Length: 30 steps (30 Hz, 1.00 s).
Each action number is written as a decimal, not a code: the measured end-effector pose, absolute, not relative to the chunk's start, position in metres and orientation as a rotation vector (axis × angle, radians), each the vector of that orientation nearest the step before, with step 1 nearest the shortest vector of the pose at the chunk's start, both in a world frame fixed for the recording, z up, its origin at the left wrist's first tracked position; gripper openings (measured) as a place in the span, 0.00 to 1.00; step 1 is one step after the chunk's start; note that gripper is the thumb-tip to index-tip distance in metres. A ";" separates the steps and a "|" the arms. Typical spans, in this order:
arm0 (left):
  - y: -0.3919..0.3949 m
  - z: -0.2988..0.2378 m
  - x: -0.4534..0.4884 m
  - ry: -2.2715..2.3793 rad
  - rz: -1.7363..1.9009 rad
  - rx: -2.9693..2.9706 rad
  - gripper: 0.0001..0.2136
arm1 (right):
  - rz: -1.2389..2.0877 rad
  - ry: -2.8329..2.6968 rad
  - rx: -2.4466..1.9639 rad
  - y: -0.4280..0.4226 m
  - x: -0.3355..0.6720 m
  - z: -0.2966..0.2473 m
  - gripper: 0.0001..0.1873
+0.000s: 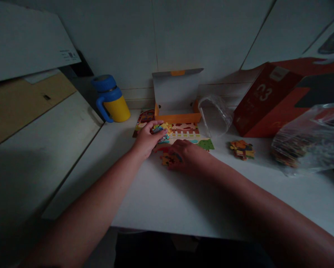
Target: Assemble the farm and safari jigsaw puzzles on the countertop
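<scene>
Above the picture sheet [206, 144] on the white surface [156, 201], puzzle pieces [167, 128] are clamped in the left grip [147, 138]. The right grip [185, 153] is curled over orange pieces [166, 160] at the sheet's near edge; whether any are clamped cannot be told. A separate pile [241, 149] is located to the right.

Bare hands [145, 141] and forearms [119, 188], dark clothing [147, 249] below.
</scene>
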<state>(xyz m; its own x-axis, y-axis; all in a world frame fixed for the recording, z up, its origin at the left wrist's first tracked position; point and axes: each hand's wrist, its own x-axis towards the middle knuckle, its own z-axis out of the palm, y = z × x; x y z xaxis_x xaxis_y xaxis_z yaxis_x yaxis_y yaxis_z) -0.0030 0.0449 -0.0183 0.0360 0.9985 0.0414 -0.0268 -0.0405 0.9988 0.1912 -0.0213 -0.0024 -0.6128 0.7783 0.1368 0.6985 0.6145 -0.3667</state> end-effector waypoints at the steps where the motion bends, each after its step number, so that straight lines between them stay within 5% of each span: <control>1: 0.044 -0.017 -0.003 1.142 1.224 1.234 0.25 | 0.417 -2.551 -1.199 -0.021 0.191 -0.003 0.19; 7: 0.043 -0.015 -0.002 1.155 1.216 1.241 0.24 | 0.429 -2.602 -1.110 -0.018 0.195 0.001 0.12; 22: 0.045 -0.019 -0.004 1.122 1.215 1.257 0.26 | 0.479 -2.658 -1.030 -0.020 0.203 0.015 0.23; 30: 0.045 -0.021 -0.005 1.110 1.217 1.275 0.25 | 0.414 -2.650 -1.169 -0.026 0.197 0.018 0.09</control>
